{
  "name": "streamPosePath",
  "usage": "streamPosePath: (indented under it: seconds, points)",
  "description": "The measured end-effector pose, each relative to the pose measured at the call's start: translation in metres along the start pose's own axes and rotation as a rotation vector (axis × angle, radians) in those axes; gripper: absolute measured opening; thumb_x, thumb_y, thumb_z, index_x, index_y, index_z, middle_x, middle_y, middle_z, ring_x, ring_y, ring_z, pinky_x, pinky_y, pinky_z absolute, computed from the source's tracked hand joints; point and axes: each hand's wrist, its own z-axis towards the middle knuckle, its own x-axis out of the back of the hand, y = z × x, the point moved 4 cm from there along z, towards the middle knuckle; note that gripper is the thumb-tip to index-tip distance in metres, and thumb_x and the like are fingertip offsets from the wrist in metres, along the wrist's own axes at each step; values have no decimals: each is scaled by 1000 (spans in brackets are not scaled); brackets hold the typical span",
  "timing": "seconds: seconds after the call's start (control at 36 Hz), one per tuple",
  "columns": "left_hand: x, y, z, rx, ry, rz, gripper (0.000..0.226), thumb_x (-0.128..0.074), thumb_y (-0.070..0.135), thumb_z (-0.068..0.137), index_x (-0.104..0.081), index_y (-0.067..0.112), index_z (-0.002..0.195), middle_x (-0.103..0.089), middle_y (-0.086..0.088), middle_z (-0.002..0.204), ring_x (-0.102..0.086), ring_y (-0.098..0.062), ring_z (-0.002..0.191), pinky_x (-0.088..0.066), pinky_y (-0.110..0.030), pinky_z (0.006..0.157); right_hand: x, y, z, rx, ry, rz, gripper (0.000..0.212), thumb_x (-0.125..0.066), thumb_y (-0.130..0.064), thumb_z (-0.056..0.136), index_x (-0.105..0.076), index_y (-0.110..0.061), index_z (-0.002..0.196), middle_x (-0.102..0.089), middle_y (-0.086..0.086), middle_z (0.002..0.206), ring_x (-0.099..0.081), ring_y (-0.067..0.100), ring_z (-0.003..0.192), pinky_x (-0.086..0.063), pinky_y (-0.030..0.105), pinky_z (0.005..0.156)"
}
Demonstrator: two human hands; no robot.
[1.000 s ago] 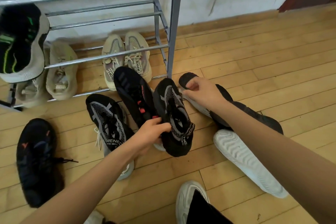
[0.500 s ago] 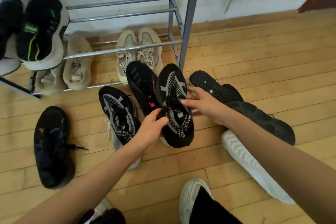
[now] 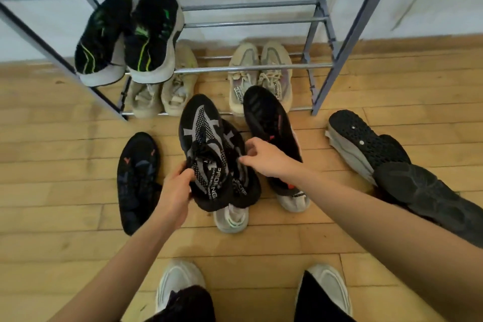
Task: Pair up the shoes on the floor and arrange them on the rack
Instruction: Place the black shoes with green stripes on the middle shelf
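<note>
The left hand (image 3: 175,192) is gripping the near left side of a black-and-grey mesh sneaker (image 3: 202,149), fingers curled around its collar and laces, holding it toe-away above the wooden floor (image 3: 65,165). Its matching sneaker (image 3: 241,180) is sitting directly beneath and slightly right of it, mostly covered, with its pale heel poking out toward the near side. The right hand (image 3: 264,158) is resting against the right edge of this pair, fingers partly curled with thumb and forefinger pinching toward the upper; whether they are actually clamped on it is unclear.

To the right, touching the right wrist, a black sneaker with red accents (image 3: 271,128) is lying toe-away. Its likely partner, a black shoe with red marks (image 3: 138,180), is lying well apart at the left. Far right, an overturned shoe (image 3: 366,141) is showing its black studded sole, with a plain black shoe (image 3: 428,196) overlapping its near end.

The grey metal rack (image 3: 347,42) is standing against the wall. A black pair with green stripes (image 3: 130,39) is resting on a middle shelf at the left. On the bottom shelf, one beige pair (image 3: 167,89) is sitting at left and another beige pair (image 3: 261,73) at right.

The person's own pale shoes (image 3: 180,285) are showing at the near edge.
</note>
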Motion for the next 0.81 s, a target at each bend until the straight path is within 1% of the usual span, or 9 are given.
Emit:
streamPosePath:
  seconds: [0.11, 0.19, 0.28, 0.42, 0.53, 0.58, 0.67, 0.72, 0.81]
  points:
    - [32, -14, 7, 31, 64, -24, 44, -39, 4, 90, -51, 15, 131, -65, -10, 116, -61, -23, 100, -51, -33, 73, -20, -8, 10, -41, -11, -380, 63, -58, -37, 89, -31, -6, 138, -46, 14, 133, -51, 32, 117, -45, 37, 85]
    - [50, -31, 17, 69, 83, 15, 46, -39, 6, 90, -48, 15, 135, -64, -11, 120, -60, -24, 108, -51, -39, 88, -33, -9, 15, -102, -41, -517, 71, -55, -41, 90, -23, -3, 141, -54, 13, 123, -56, 31, 105, -43, 36, 71]
    - [59, -46, 24, 122, 79, 40, 52, -43, 6, 88, -45, 17, 138, -61, -11, 125, -56, -27, 115, -44, -47, 102, -38, -7, 21, -159, -8, -549, 79, -54, -43, 89, -16, 0, 143, -53, 14, 127, -55, 34, 110, -41, 36, 74]
    - [59, -69, 32, 188, 2, 22, 56, -47, -2, 86, -47, 22, 136, -66, -1, 115, -60, -21, 109, -50, -39, 93, -42, -5, 23, -260, -94, -574, 85, -53, -49, 88, -13, 2, 144, -43, 17, 136, -55, 36, 113, -47, 39, 83]
    - [68, -79, 38, 266, -62, 108, 76, -52, -9, 85, -24, 23, 148, -58, -6, 128, -56, -24, 112, -47, -37, 92, -39, -8, 22, -268, -97, -515, 84, -60, -50, 83, -20, -1, 140, -45, 17, 134, -55, 34, 113, -52, 40, 87]
    - [70, -82, 39, 285, -91, 132, 86, -56, -15, 79, -21, 22, 149, -56, -6, 127, -57, -23, 107, -49, -40, 88, -38, -9, 20, -299, -101, -419, 81, -62, -44, 83, -20, -4, 139, -46, 16, 133, -55, 34, 111, -56, 40, 79]
    - [69, -83, 38, 298, -94, 80, 92, -57, -21, 76, -20, 21, 150, -45, -6, 141, -53, -22, 111, -50, -39, 87, -37, -8, 13, -343, -114, -212, 74, -64, -25, 84, -20, -10, 142, -43, 15, 134, -55, 36, 110, -59, 45, 69]
    - [68, -83, 38, 292, -73, 53, 90, -57, -22, 75, -24, 20, 148, -47, -5, 133, -54, -20, 104, -51, -36, 84, -37, -9, 10, -334, -128, -113, 69, -67, -17, 83, -26, -11, 139, -44, 14, 133, -54, 36, 111, -59, 49, 71]
    - [70, -81, 34, 295, -83, -12, 82, -57, -23, 75, -32, 13, 144, -59, -3, 110, -60, -20, 93, -53, -33, 73, -35, -10, 7, -269, -135, -82, 66, -68, -14, 83, -30, -10, 137, -47, 14, 131, -56, 36, 110, -58, 52, 73]
